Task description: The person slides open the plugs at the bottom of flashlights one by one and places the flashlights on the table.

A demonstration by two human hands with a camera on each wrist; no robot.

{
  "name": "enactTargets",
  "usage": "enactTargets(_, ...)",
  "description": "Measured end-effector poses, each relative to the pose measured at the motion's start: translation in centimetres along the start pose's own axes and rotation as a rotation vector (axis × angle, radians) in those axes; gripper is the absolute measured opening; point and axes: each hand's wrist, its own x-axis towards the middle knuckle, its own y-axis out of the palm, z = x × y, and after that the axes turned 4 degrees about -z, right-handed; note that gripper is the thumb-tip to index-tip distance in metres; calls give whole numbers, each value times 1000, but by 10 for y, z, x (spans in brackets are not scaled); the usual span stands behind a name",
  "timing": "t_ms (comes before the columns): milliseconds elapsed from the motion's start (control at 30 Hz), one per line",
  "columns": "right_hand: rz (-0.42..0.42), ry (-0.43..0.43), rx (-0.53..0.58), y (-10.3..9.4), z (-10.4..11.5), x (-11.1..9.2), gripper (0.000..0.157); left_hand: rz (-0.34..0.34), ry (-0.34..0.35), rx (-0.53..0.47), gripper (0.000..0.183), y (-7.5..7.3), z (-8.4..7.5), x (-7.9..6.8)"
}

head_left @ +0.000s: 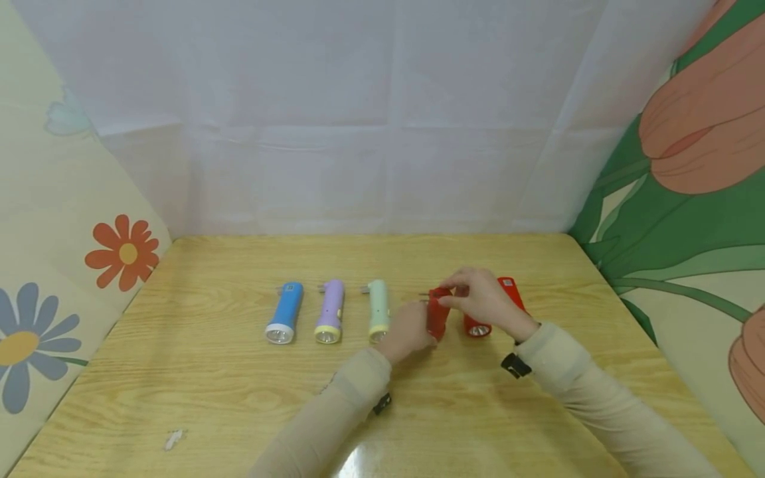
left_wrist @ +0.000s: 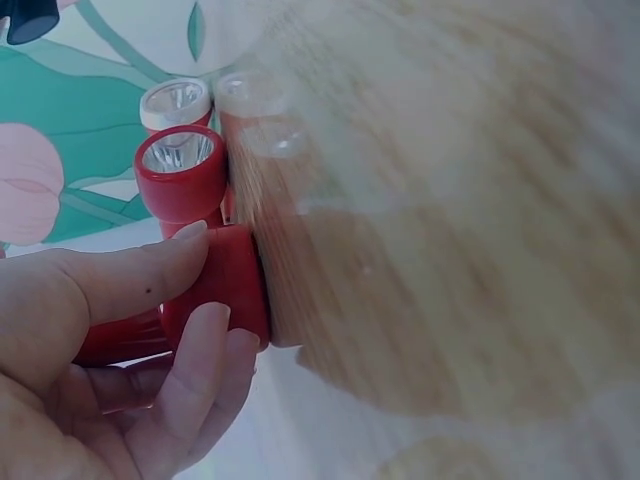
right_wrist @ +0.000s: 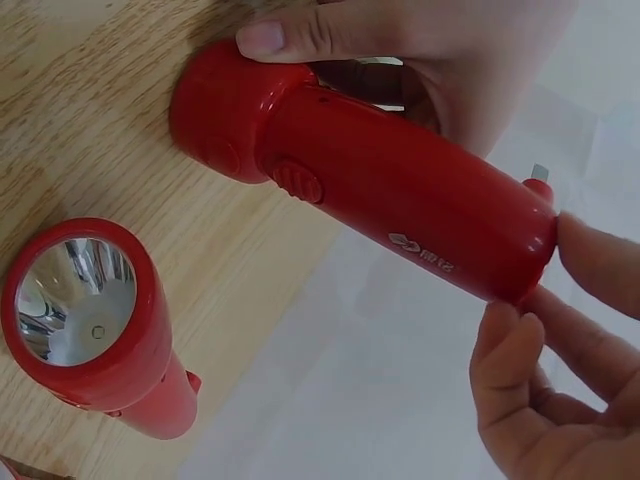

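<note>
Red flashlight (right_wrist: 390,190), steadied two-handed
Left hand's (head_left: 409,328) fingers grip its head (right_wrist: 218,115); right hand's (head_left: 484,300) pinch its tail (right_wrist: 525,250), likely for control.

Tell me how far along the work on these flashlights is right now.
Apparently done: the blue flashlight, purple flashlight and mint-green flashlight lie with plug prongs sticking out. In hand: a red flashlight, its head gripped by the left hand, its tail pinched by the right hand beside a metal prong. Probably left: the other red-rimmed flashlight and white-rimmed flashlight, neither held; whether their plugs are out isn't clear.
</note>
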Motion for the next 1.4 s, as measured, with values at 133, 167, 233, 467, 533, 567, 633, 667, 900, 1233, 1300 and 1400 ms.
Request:
enactTargets(133, -4, -12, -8, 0, 1, 0, 20, 7, -3, 17, 39, 0, 0, 1)
enactTargets(167, -3, -12, -13, 0, 1, 0, 20, 9, -5, 17, 39, 0, 0, 1)
enactTargets(233, -1, -11, -25, 0, 1, 1, 20, 12, -11, 11, 39, 0, 1, 2)
enactTargets(467, -3, -2, -29, 1, -1, 2, 20, 14, -4, 6, 37, 2, 3, 3)
enactTargets(533, -14, -12, -22, 2, -2, 3, 20, 10, 4, 7, 35, 3, 4, 3)
enactTargets(567, -21, -18, -21, 2, -3, 2, 20, 9, 6, 10, 35, 3, 4, 3)
enactTargets(633, -32, -24, -18, 3, -3, 2, 20, 7, 11, 14, 34, 3, 4, 3)
enactTargets(667, -37, -27, -18, 3, -4, 1, 21, 8, 13, 17, 33, 3, 4, 3)
enactTargets(900, -38, -11, -24, 2, -5, 1, 22, 24, 7, -35, 24, 3, 4, 1)
enactTargets(1233, -45, 5, -9, 4, -6, 3, 20, 48, 3, -18, 25, 3, 4, 0)
enactTargets(1300, -45, 12, -6, 4, -7, 4, 20, 54, 0, -21, 26, 4, 5, 0)
enactTargets(1400, -43, 18, -7, 4, -7, 5, 20, 62, -2, -24, 26, 4, 5, 1)
